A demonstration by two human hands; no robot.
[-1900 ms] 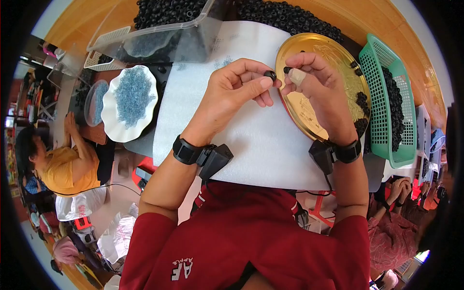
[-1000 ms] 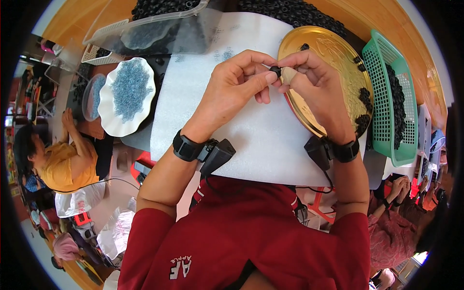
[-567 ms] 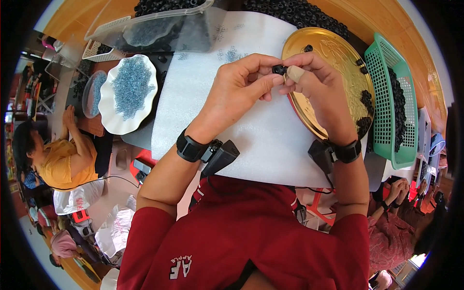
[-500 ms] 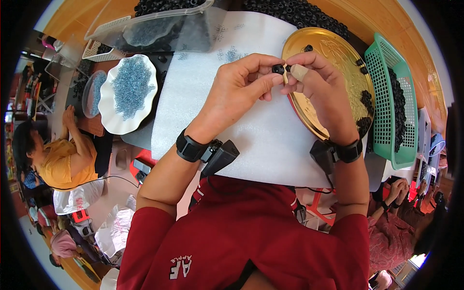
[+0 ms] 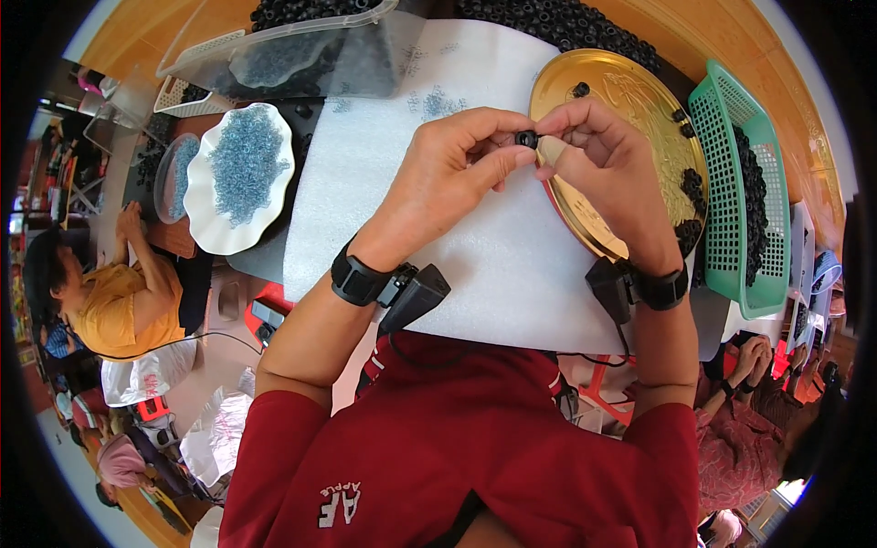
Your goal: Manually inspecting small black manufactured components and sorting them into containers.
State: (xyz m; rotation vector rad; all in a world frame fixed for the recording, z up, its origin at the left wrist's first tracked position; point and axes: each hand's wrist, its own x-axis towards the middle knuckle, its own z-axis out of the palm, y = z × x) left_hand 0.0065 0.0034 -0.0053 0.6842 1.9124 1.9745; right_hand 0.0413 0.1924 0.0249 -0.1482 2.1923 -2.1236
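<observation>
Only pkg visible: clear plastic bag (image 5: 301, 55) at top left, lying flat across the upper edge of the white foam sheet (image 5: 457, 228), w/ small bluish-grey bits and black pieces showing through. No labels, signs or screens to make out.

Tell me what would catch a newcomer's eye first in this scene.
First, the two hands meeting at centre: the left hand and right hand pinch a small black ring-shaped part between their fingertips, above a white foam sheet. To the right lies a round gold tray beside a green basket of black parts. At left, a white scalloped dish holds small blue-grey pieces.
</observation>
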